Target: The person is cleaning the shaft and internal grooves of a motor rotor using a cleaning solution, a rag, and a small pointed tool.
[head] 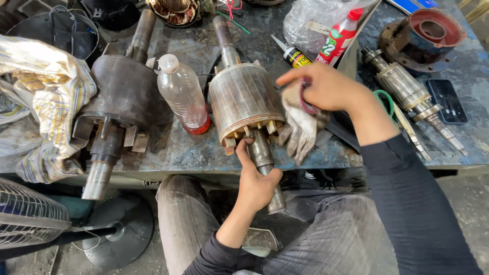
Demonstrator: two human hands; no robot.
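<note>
The left hand (256, 179) is wrapped around the near end of a rotor's steel shaft (262, 155), fingers closed on it just below the rotor (245, 102). The right hand (321, 87) is closed on a dirty grey rag (300, 127), pressed against the rotor's right side. The rotor lies near the front edge of a worn, blue-grey metal workbench (178, 147), with its long axis running near to far: one shaft end points away from the person, the other overhangs the edge above the person's knees. Just to its left stands a clear plastic bottle (182, 94) with red liquid at the bottom, then a larger dark rotor (122, 94) lying the same way. A smaller rotor (407, 91) lies on the right. Below the bench, at left, a fan (30, 214) stands on a concrete floor.
</note>
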